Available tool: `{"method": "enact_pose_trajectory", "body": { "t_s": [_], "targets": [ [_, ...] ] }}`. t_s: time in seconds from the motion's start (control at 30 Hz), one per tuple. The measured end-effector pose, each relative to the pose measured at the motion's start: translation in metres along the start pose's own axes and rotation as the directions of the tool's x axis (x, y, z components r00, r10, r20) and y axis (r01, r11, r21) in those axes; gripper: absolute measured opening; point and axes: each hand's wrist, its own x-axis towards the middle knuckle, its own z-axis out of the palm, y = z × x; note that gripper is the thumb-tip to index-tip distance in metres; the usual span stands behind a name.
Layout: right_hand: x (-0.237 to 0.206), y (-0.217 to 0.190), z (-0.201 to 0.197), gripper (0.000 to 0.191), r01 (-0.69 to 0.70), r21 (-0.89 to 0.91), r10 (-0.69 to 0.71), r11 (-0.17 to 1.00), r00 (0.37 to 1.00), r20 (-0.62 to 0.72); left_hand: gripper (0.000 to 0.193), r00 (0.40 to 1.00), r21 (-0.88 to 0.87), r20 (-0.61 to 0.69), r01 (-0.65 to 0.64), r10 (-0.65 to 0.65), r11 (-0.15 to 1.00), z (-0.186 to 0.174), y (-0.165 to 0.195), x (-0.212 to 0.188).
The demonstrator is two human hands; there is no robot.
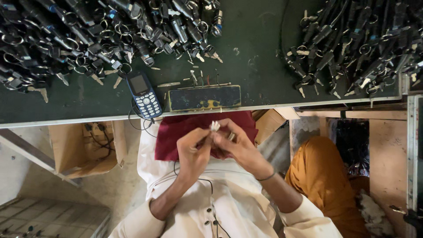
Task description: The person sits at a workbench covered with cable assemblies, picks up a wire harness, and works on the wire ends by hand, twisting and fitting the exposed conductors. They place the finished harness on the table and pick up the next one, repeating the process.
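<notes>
bench (pixel 260 48): was dark green, with a pale edge strip along its near side.
key piles (pixel 88 31): were black with silvery rings and blades, some bits of blue.
mobile phone (pixel 143 94): was dark blue, its keys white, its screen grey.
block (pixel 204 98): was dark, worn, blotched with yellow.
cloth (pixel 176 132): on the lap was deep red, plain.
shirt (pixel 229 207): was cream white, buttons dark.
small part (pixel 215 126): between the hands was silvery white.
neighbour's garment (pixel 321 176): was plain orange.
cardboard box (pixel 83 150): was brown.
</notes>
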Motion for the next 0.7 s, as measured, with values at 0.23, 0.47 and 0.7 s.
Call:
{"method": "enact_pose_trajectory", "body": {
  "t_s": [0.23,0.47,0.7],
  "targets": [
    [0.005,0.014,-0.033,0.031,0.032,-0.019,-0.035,0.999,0.982,-0.187,0.020,0.943,-0.114,-0.179,0.265,-0.282,0.958,0.015,-0.034,0.010],
    [0.017,0.034,-0.057,0.029,0.128,-0.176,-0.172,0.976,0.949,-0.263,0.015,0.964,0.159,-0.257,-0.020,0.061,0.987,0.031,-0.062,0.021],
    [0.019,0.028,-0.062,0.038,0.035,-0.338,-0.146,0.941,0.939,-0.310,0.011,0.889,0.417,-0.199,-0.305,0.413,0.856,0.038,-0.076,0.024]
  ]
}}
